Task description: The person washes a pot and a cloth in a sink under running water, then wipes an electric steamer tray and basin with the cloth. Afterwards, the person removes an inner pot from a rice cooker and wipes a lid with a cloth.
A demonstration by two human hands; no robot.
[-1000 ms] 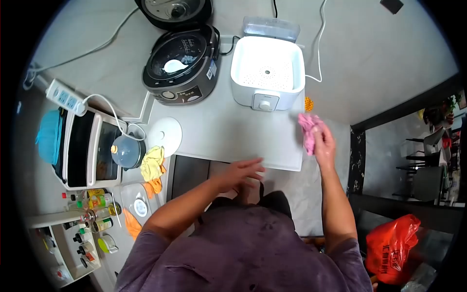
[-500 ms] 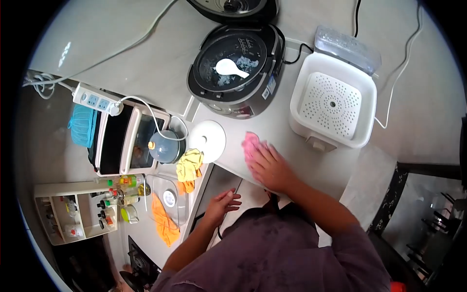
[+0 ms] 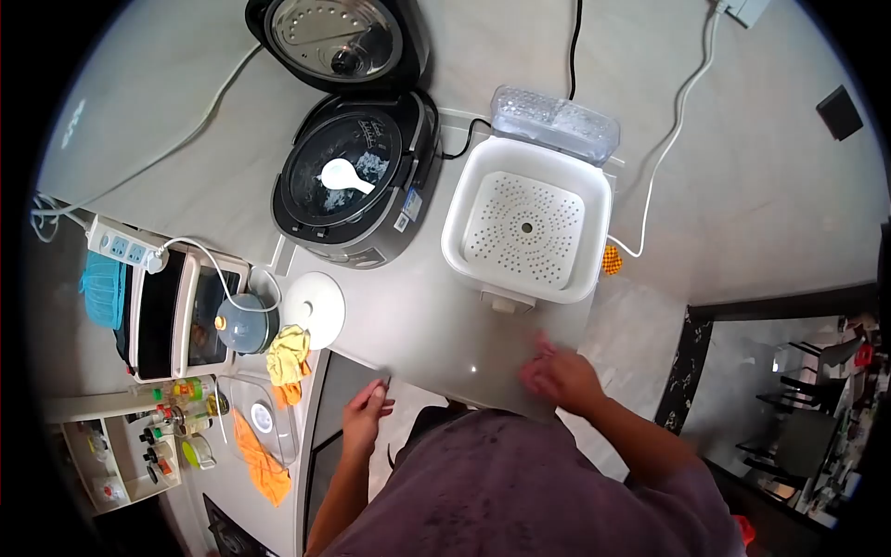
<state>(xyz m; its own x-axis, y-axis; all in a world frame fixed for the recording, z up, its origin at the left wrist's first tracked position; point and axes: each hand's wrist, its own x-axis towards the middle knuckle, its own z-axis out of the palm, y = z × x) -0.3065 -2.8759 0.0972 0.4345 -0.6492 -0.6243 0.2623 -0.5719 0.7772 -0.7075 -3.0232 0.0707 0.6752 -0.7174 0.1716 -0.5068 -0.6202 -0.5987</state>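
My right hand (image 3: 573, 382) is closed on a pink cloth (image 3: 538, 369) near the right front of the grey counter (image 3: 445, 334). The cloth is blurred and partly hidden by my fingers. My left hand (image 3: 365, 415) hangs at the counter's front edge, empty, with its fingers loosely bent. Behind my right hand stands a white steamer (image 3: 526, 218) with a perforated bottom. A rice cooker (image 3: 357, 246) stands to its left with the lid raised. Across its dark inner pot lies a white rice paddle (image 3: 345, 175), with rice remains around it.
Left of the rice cooker lie a round white lid (image 3: 316, 309) and a yellow cloth (image 3: 289, 353). An orange cloth (image 3: 260, 459) lies by a clear lid (image 3: 278, 413). A toaster oven (image 3: 200, 320) and a power strip (image 3: 121, 244) stand farther left. White cables run along the wall.
My right hand has moved rightward over the counter with the pink cloth, to below the steamer. The view has shifted right. My left hand's fingers are more bent than before.
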